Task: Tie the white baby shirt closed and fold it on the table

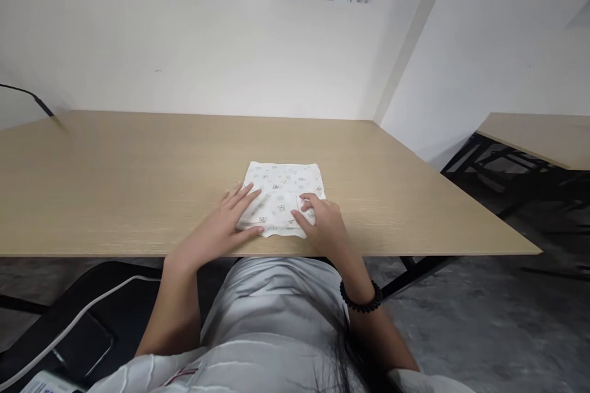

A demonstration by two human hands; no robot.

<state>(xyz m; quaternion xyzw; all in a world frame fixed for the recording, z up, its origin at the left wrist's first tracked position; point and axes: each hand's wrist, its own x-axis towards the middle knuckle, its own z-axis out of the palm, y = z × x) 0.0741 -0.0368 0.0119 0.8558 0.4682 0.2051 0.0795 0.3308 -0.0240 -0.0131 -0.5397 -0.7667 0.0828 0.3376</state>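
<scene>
A white folded cloth (282, 187) with a small print lies on the table near its front edge. A fold line runs across it, and its near edge shows more than one layer. My left hand (230, 216) rests on the cloth's left side, fingers spread and thumb along the near edge. On the right side, my right hand (325, 221) touches the cloth with bent fingers; its thumb and forefinger are apart. A black beaded bracelet (362, 299) circles my right wrist.
The wooden table (138, 178) meets a white wall (230, 55) at the back. A black cable (41, 104) comes in at the far left. Below left, a white cord (83, 313) crosses a black chair (120, 295). Another table (544, 138) stands at the right.
</scene>
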